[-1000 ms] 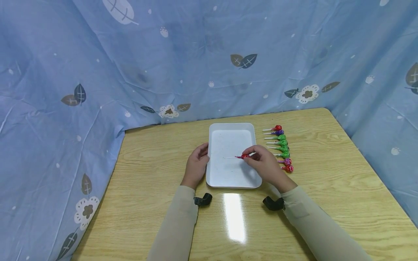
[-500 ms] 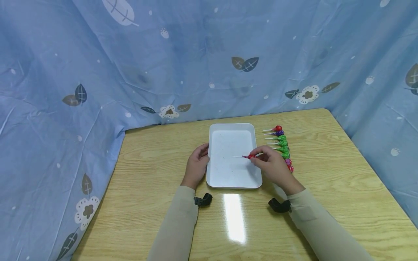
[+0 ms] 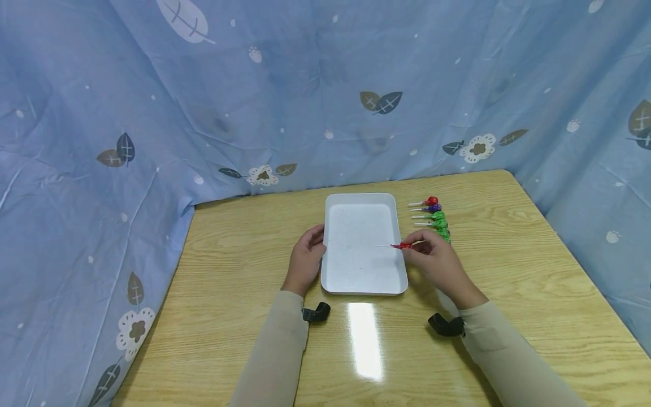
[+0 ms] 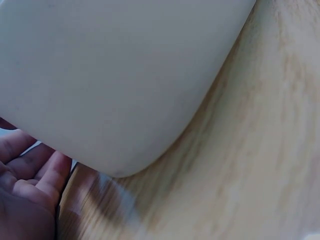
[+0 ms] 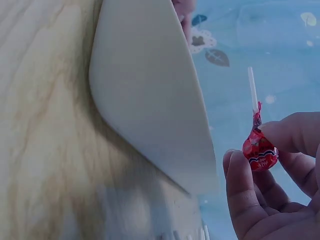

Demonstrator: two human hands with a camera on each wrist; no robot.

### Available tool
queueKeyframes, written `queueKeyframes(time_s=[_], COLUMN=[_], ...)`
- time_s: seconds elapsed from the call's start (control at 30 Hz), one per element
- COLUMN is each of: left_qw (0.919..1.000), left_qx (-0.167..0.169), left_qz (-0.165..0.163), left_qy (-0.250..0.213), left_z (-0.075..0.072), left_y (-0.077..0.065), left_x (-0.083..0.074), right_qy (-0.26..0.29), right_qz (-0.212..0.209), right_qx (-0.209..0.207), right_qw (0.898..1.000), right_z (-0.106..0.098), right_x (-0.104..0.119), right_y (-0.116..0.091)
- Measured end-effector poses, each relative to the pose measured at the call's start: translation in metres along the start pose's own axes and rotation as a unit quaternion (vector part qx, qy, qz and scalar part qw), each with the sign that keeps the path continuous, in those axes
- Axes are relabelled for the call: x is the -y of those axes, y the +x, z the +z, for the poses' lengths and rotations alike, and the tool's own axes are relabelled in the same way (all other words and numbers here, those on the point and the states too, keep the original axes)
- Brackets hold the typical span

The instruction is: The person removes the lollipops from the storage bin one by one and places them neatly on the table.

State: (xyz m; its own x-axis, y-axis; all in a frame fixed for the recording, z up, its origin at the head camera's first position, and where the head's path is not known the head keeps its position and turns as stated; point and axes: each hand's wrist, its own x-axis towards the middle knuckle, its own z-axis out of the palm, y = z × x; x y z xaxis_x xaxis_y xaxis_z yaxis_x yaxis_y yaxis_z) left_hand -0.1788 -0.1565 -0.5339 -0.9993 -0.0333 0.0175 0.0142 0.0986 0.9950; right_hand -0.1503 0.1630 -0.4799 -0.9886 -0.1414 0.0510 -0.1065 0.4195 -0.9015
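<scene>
A white rectangular tray (image 3: 360, 223) lies on the table, its inside bare. Against its left side rests my left hand (image 3: 305, 259), fingers loosely bent and touching the wall; the left wrist view shows part of this hand (image 4: 32, 185) at the lower left corner. My right hand (image 3: 438, 264) pinches a red-wrapped lollipop (image 5: 260, 154) by its candy head between thumb and fingers. Its white stick points left over the tray's right rim in the head view. The lollipop is held above the tray, not lying in it.
Right of the tray, several wrapped lollipops lie in a column, among them a red one (image 3: 432, 200), a purple one (image 3: 434, 208) and green ones (image 3: 438, 216). My right hand hides the nearer ones. A blue patterned curtain (image 3: 325, 102) stands behind the wooden table (image 3: 239, 249).
My right hand has moved right with the red lollipop, from over the tray's middle to its right rim, covering more of the column. The left hand and tray stay put.
</scene>
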Motion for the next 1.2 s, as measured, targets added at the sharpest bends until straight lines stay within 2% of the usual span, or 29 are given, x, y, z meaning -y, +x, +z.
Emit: queueKeyframes(time_s=[0.23,0.6,1.2], left_qw=[1.0000,0.9998,0.9999], left_qx=[-0.001,0.001,-0.009], left_qz=[-0.004,0.011,0.006], left_qy=[-0.005,-0.016,-0.008], left_z=[0.000,0.000,0.001], left_y=[0.001,0.001,0.001], left_x=[0.002,0.002,0.001], right_qy=[-0.001,0.008,-0.021], right_qz=[-0.008,-0.025,-0.003], right_qx=[-0.015,-0.018,-0.030], right_qw=[1.000,0.999,0.999], right_z=[-0.009,-0.017,-0.032], right_x=[-0.004,-0.010,-0.029], right_y=[-0.009,-0.019,-0.034])
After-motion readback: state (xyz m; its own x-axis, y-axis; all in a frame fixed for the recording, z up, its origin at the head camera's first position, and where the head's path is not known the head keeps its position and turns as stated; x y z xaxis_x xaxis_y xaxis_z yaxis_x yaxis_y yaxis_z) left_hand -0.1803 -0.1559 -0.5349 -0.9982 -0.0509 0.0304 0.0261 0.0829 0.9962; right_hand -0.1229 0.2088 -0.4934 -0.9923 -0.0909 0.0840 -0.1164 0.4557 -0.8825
